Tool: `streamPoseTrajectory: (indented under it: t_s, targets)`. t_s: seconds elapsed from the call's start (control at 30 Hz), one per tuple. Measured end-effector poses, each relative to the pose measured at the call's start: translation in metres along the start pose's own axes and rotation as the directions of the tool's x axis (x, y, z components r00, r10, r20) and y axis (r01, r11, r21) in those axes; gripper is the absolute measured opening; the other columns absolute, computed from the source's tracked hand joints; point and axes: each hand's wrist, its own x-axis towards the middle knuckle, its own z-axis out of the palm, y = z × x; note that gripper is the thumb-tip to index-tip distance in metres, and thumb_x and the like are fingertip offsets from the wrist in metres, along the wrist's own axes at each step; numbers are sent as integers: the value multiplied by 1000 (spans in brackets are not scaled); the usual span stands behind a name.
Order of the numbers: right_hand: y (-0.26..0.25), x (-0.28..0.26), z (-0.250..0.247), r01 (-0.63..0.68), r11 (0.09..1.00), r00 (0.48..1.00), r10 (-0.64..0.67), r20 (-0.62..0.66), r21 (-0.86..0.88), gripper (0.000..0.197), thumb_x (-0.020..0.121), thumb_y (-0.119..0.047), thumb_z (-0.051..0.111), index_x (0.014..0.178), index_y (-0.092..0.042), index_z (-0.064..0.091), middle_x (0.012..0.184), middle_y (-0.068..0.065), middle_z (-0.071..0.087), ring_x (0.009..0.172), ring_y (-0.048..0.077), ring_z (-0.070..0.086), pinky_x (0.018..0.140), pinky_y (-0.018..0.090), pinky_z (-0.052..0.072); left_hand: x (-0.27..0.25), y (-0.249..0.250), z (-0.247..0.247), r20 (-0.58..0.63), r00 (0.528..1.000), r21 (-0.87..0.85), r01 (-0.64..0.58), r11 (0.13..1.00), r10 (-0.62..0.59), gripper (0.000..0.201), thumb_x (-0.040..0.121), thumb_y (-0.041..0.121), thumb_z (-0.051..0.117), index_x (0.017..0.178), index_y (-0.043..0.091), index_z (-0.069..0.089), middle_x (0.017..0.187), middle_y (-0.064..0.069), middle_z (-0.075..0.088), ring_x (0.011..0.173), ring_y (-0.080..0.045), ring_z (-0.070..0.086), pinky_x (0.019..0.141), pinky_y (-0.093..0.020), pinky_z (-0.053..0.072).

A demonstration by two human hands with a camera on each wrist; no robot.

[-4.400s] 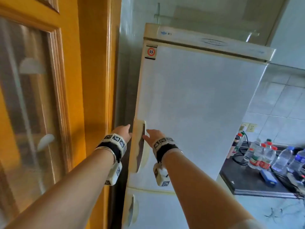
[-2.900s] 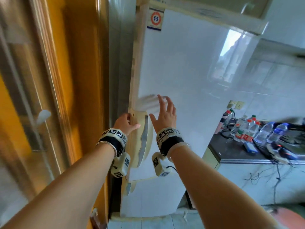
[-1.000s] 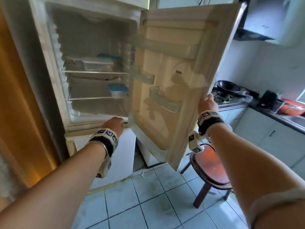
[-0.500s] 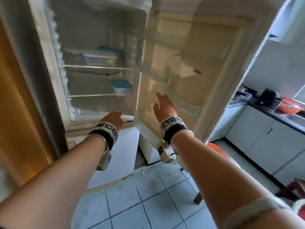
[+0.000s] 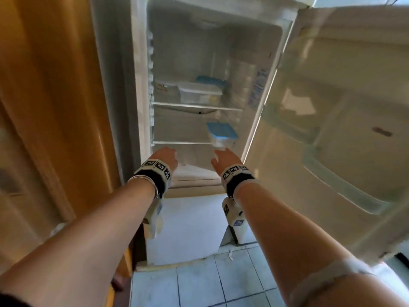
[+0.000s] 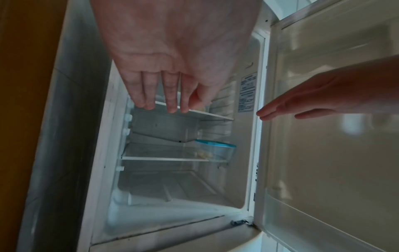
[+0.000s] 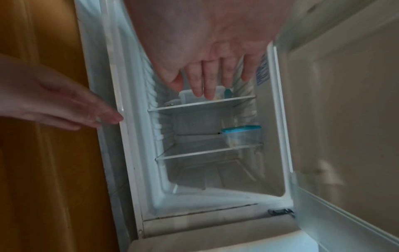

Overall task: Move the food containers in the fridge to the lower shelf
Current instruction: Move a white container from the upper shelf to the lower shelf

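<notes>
The fridge stands open. A clear container with a white lid [image 5: 199,93] sits on the upper glass shelf [image 5: 230,109], with a blue-lidded container [image 5: 210,79] behind it. Another blue-lidded container [image 5: 221,134] stands at the right end of the lower glass shelf [image 5: 181,142]. My left hand [image 5: 170,156] and right hand [image 5: 221,154] hover side by side in front of the opening, just below that lower shelf. Both have straight fingers and hold nothing. The right wrist view shows the clear container [image 7: 190,97] past my fingers [image 7: 209,88], and the blue-lidded one [image 7: 241,134] below it.
The fridge door [image 5: 332,129] is swung wide to the right, its racks bare. A yellow wooden door [image 5: 55,107] stands close on the left. Below the opening is the shut white lower compartment door [image 5: 188,229], then tiled floor [image 5: 210,284]. The fridge floor under the lower shelf holds nothing.
My right hand has left the inside of the door and moved left to the fridge opening. My left hand has lifted from the opening's bottom edge. The door has swung wider.
</notes>
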Motion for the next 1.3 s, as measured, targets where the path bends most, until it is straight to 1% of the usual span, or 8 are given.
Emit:
streamPoseTrajectory:
  t_s: [0.3, 0.47, 0.6, 0.7, 0.8, 0.97, 1.13, 1.3]
  targets:
    - [-3, 147, -25, 53, 998, 997, -55, -61, -41, 39, 96, -23, 36, 128, -7, 51, 133, 15, 55, 124, 30, 49, 100, 36, 41, 127, 18, -22, -78, 997, -19, 29, 999, -31, 45, 95, 12, 37, 140, 10, 41, 146, -13, 42, 133, -30, 43, 110, -37, 36]
    - [15, 230, -52, 79, 996, 988, -83, -127, -36, 43, 95, -25, 36, 133, -8, 47, 140, 13, 49, 131, 28, 43, 107, 38, 37, 198, 37, -46, -161, 985, -14, 65, 998, -66, 42, 94, 15, 37, 135, 10, 46, 140, -13, 48, 128, -32, 47, 107, -43, 39]
    - [27, 277, -64, 118, 993, 968, -115, -222, 2, 45, 96, -26, 37, 137, -9, 42, 145, 9, 42, 135, 25, 38, 112, 37, 33, 245, 42, -59, -231, 967, -105, 81, 991, -103, 39, 94, 15, 39, 132, 10, 49, 130, -15, 57, 118, -32, 57, 98, -39, 46]
    - [34, 308, -74, 55, 994, 968, -30, -251, 90, 48, 96, -30, 37, 142, -15, 36, 155, 5, 27, 140, 26, 32, 113, 40, 32, 277, 45, -69, -309, 949, -123, 26, 992, -63, 36, 95, 12, 36, 128, 3, 49, 122, -19, 58, 114, -32, 57, 97, -38, 45]
    - [39, 337, -80, -4, 980, 963, 57, -264, 198, 50, 96, -31, 38, 144, -16, 33, 153, 8, 29, 136, 29, 39, 109, 40, 38, 306, 46, -78, -364, 930, -132, 1, 991, -49, 43, 98, 21, 37, 139, 7, 38, 134, -16, 50, 119, -30, 53, 101, -40, 42]
    - [39, 371, -86, -82, 950, 960, 157, -233, 300, 51, 99, -32, 36, 145, -10, 31, 147, 13, 39, 134, 30, 40, 110, 37, 33, 348, 43, -86, -283, 949, -226, 77, 971, -141, 48, 100, 29, 32, 145, 12, 29, 153, -14, 27, 137, -32, 37, 112, -41, 32]
    - [33, 389, -86, -170, 924, 960, 234, -156, 344, 51, 100, -35, 30, 143, -9, 31, 142, 15, 47, 127, 33, 48, 102, 37, 39, 373, 37, -88, -236, 954, -356, 93, 930, -186, 45, 99, 28, 32, 140, 10, 40, 144, -14, 46, 129, -30, 47, 106, -36, 38]
    - [32, 395, -87, -169, 912, 958, 241, -155, 374, 45, 97, -28, 34, 138, -10, 41, 137, 16, 51, 122, 32, 52, 97, 34, 42, 380, 36, -94, -231, 946, -503, 83, 860, -226, 40, 95, 22, 44, 133, 12, 49, 139, -12, 52, 126, -29, 51, 106, -32, 42]
